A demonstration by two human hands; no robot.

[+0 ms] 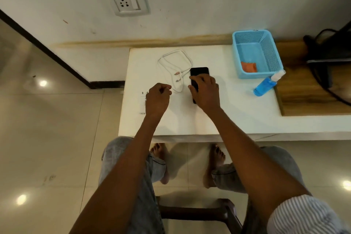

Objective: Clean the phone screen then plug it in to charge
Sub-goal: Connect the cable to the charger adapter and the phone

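A black phone [199, 72] lies flat on the white table [237, 112]. My right hand [206, 92] rests over its near half, fingers curled around its edges. My left hand [157, 99] hovers in a loose fist just left of the white charging cable [175, 66], which lies looped beside the phone, its plug ends near my left fingers. A white charger adapter [142, 103] lies partly hidden under my left hand. An orange cloth [248, 66] sits in a blue basket [245, 51]. A blue spray bottle [266, 84] lies on its side near the basket.
A white wall socket [126, 1] is mounted above the table's left end. A wooden board [311, 89] with black cables and a dark stand [326, 55] occupies the right side. My knees and a dark stool [193, 213] are below the table edge.
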